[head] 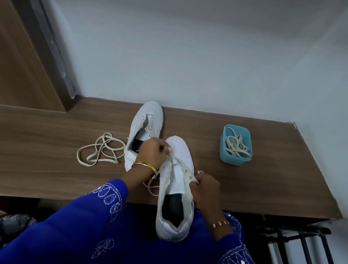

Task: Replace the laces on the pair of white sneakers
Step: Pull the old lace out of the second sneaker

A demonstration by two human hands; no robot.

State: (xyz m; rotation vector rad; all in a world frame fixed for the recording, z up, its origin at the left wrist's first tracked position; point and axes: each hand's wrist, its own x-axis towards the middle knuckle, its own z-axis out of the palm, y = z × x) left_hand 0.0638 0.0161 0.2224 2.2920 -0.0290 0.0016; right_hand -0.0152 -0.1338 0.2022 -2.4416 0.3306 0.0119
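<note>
- Both hands pinch a lace at the near sneaker (pixel 178 178): left hand (pixel 153 151) at its 11 o'clock, right hand (pixel 206 186) at 3 o'clock
- Far sneaker (pixel 145 127), at 11 o'clock, looks unlaced
- Loose lace (pixel 100 151) at 9 o'clock on the counter (pixel 28 154); more in the blue tub (pixel 236 145) at 1 o'clock
- Judged early: both shoes need lacing

left hand (pixel 153 151) pinching, right hand (pixel 206 186) pinching
</note>
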